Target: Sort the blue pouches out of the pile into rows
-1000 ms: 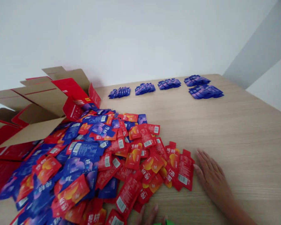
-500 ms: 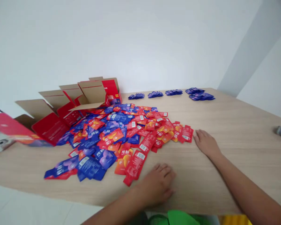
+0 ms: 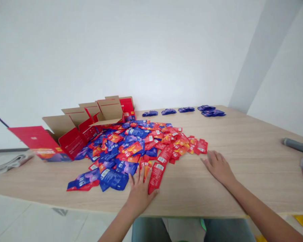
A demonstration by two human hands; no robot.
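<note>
A big loose heap of red-orange and blue-purple pouches (image 3: pixel 133 144) covers the left middle of the table. My left hand (image 3: pixel 139 191) reaches the heap's near edge with fingers spread, its fingertips over an orange pouch (image 3: pixel 145 164) and its thumb beside a red pouch (image 3: pixel 157 176). Just left of it lies a blue pouch (image 3: pixel 114 179). My right hand (image 3: pixel 218 166) rests flat on the bare wood, fingers apart, just right of a red pouch (image 3: pixel 202 146) at the heap's right end. Neither hand holds anything.
Several open red cardboard boxes (image 3: pixel 73 139) stand in a row behind the heap at the left. Along the back lie small stacks of purple pouches (image 3: pixel 186 110). A grey rolled object (image 3: pixel 296 145) is at the table's right (image 3: pixel 257 161). Something folded and pale (image 3: pixel 13 163) lies far left.
My left hand has moved left from the bare table to the heap's near edge, and its curled fingers have spread. My right hand stays near the right end. The view has shifted.
</note>
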